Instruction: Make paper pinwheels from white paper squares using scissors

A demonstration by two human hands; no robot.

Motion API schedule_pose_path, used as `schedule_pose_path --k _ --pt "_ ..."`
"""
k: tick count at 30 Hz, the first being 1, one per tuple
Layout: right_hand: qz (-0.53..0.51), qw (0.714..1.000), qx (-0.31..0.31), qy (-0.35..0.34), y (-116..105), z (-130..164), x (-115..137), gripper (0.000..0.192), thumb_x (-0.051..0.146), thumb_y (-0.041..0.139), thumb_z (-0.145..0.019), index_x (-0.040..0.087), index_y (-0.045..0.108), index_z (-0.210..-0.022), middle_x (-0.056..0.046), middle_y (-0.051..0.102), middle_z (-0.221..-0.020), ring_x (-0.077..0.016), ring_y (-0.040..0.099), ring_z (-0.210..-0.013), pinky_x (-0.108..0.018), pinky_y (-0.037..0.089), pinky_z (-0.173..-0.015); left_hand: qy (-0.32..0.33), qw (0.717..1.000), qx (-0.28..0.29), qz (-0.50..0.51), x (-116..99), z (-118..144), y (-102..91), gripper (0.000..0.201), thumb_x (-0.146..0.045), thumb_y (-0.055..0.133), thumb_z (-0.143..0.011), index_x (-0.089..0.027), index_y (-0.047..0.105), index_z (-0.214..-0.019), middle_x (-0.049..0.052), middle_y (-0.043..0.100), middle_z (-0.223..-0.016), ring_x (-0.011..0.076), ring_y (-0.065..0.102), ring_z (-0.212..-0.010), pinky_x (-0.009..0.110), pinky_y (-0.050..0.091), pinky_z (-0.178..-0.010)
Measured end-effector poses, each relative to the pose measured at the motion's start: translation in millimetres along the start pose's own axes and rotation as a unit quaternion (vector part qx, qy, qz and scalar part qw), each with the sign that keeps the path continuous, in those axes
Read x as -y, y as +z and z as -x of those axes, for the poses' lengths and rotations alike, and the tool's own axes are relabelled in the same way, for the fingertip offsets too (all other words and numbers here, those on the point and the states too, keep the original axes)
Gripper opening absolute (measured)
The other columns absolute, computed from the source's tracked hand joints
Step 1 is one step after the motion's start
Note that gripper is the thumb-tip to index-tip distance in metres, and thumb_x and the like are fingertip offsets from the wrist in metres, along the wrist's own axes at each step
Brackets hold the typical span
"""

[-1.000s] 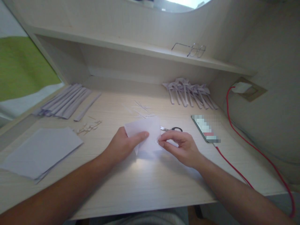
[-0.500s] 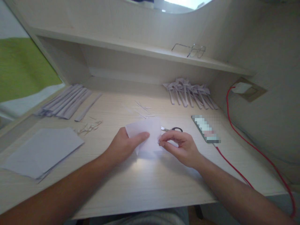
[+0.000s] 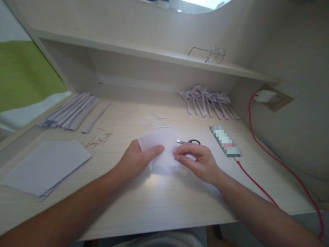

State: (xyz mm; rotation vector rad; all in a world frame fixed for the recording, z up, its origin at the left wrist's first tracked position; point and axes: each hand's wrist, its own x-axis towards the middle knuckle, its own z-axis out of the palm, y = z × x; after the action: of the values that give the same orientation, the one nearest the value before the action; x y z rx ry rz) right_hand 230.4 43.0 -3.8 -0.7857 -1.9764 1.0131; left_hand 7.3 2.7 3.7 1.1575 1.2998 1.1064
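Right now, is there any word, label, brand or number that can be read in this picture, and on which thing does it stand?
None can be read.
Phone: its face is blurred to blocks, so no text is legible.
White paper sheet held by the left hand and right hand: blank.
Stack of paper, paper strips, scissors, glasses: no marking shows.
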Motion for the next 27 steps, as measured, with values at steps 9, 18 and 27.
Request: schedule_pose_path --k 9,18,27 --pt "-0.004 1.000 0.002 0.011 0.2 -0.7 1.0 0.007 0.018 0.070 -0.089 0.020 0.076 -0.089 -0.005 0.078 -0.088 -0.0181 0.071 -0.082 -0.031 0.056 -0.073 0.000 1.000 -0.004 -0.003 0.4 1.1 -0.1 0.026 -0.037 0.076 -0.082 -0.016 0.077 -0.098 0.006 0.080 -0.094 0.0220 0.071 -0.082 0.030 0.055 -0.073" --pt "-0.003 1.000 -0.005 0.005 -1.2 1.5 -1.7 0.012 0.019 0.077 -0.085 0.022 0.076 -0.096 -0.003 0.077 -0.092 -0.0168 0.070 -0.084 -0.030 0.056 -0.076 -0.001 1.000 -0.013 -0.007 -4.8 1.2 0.1 0.025 -0.035 0.076 -0.080 -0.015 0.077 -0.095 0.006 0.080 -0.090 0.0220 0.071 -0.078 0.029 0.055 -0.069" --pt "0.014 1.000 0.002 0.001 -4.2 0.9 0.2 0.009 0.018 0.077 -0.085 0.021 0.076 -0.094 -0.004 0.077 -0.091 -0.0175 0.071 -0.084 -0.030 0.055 -0.077 0.000 1.000 -0.001 -0.002 -3.4 0.5 -1.8 0.026 -0.037 0.076 -0.081 -0.016 0.077 -0.097 0.005 0.080 -0.094 0.0221 0.072 -0.082 0.029 0.056 -0.072"
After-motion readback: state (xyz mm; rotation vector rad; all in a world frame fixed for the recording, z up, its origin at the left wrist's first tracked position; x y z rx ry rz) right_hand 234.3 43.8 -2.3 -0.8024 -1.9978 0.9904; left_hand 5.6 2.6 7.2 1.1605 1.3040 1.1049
